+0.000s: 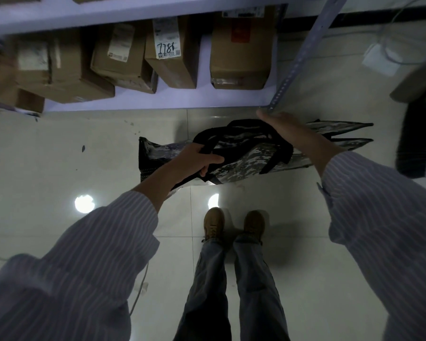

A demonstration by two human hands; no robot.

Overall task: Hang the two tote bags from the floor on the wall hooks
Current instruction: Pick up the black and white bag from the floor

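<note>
Tote bag between hands; left hand clenched on black strap, right hand gripping bag top.

One marking was legible: the handwritten digits "778", in dark ink on a white label stuck to a box on the shelf. The label's printed lines and code were too small to read. Labels on neighbouring boxes were blurred; a red sticker carried nothing readable.

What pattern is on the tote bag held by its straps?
Grey digital camouflage, with black straps, on the tote bag; head view.
</note>
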